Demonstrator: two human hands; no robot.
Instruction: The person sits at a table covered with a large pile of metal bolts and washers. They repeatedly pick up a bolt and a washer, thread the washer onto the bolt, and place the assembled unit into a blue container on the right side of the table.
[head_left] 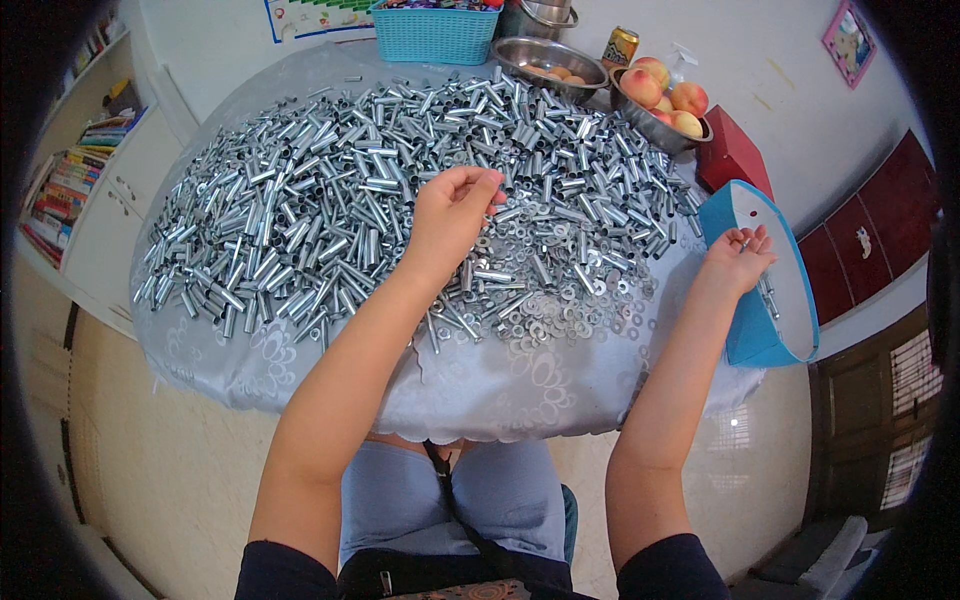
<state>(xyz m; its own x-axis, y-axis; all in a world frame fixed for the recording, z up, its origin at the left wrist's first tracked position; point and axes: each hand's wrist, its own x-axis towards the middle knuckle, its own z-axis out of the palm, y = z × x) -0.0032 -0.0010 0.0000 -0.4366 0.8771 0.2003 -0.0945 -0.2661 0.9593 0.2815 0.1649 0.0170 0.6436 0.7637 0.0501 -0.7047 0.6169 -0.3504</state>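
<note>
A wide heap of silver metal sleeves (300, 200) covers much of the table, with flat metal washers (545, 315) spread along its front right side. Over the heap's middle is my left hand (452, 215), thumb and fingers pinched together; whatever they hold is too small to make out. My right hand (738, 262) is at the near rim of a light blue box (757, 335), palm turned up, with curled fingers standing apart. A small greyish spot shows by those fingers, too unclear to name. Inside the box, a few long metal pieces (769, 298) lie below the hand.
Behind the heap stand a turquoise basket (435, 35), a steel bowl of eggs (550, 72), a bowl of peaches (664, 100) and a golden can (620, 46). A red box (735, 152) sits behind the blue one. A pale patterned cloth (470, 395) covers the table.
</note>
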